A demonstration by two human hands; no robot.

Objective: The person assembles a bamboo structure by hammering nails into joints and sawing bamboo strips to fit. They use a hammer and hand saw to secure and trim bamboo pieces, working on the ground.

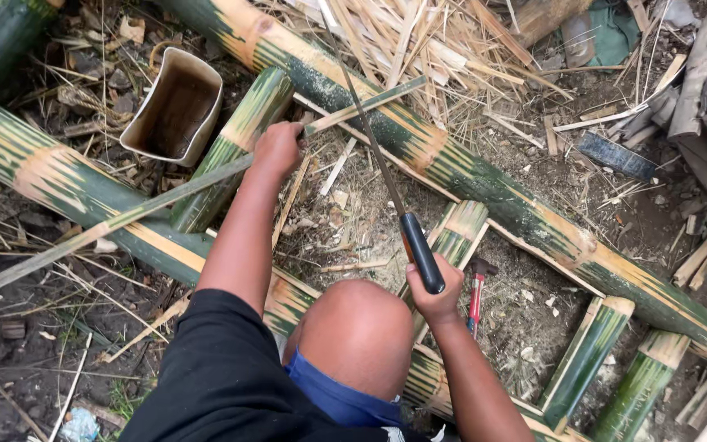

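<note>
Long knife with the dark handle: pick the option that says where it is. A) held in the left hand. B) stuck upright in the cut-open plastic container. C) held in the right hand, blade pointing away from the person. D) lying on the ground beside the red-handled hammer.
C: the right hand grips the dark handle of the long knife, its blade reaching toward the bamboo strip that the left hand holds.

The knife (394, 188) has a dull metal blade and glossy black handle; the bamboo strip (165, 200) looks smooth, green-yellow; the ground (533, 319) is rough, littered with dry shavings.
</note>
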